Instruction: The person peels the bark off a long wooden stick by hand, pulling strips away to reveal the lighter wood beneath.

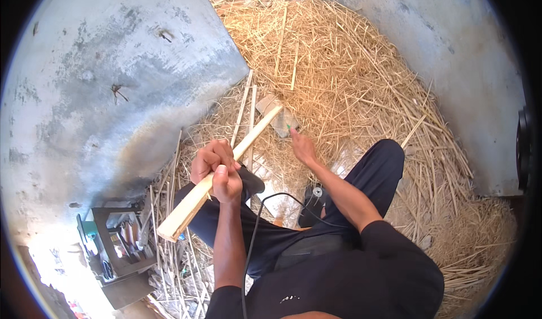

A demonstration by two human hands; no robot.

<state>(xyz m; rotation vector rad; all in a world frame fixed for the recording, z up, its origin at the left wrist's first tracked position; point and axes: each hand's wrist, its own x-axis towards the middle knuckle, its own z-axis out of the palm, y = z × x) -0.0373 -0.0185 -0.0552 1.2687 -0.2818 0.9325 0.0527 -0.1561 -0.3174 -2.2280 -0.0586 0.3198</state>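
Head view, looking down at a person sitting on a thick spread of straw [350, 76] between grey concrete walls [113, 81]. The left hand [217, 169] is closed in a fist around a pale wooden stick [226, 169] — a squared length of light timber that runs diagonally from its lower end near the person's left knee, up through the fist, to its upper end by a flat stone-like piece [280, 119] lying in the straw. The fingers wrap the stick a little below its middle, thumb pressed on top, so more of the wood sticks out ahead of the hand than behind it.

The right hand [303, 147] is stretched forward and down to the straw, well apart from the stick and just beside that flat piece. It seems to pinch something small and green [289, 128] at its fingertips — too small to say what it is, and I cannot tell how firmly the fingers are closed.

A black cable [254, 228] loops over the person's dark trousers toward a dark tool [312, 203] resting between the legs. A few thin loose slats [243, 107] lie in the straw beyond the stick. At the lower left stands a small dark rack [121, 245] crowded with hand tools.
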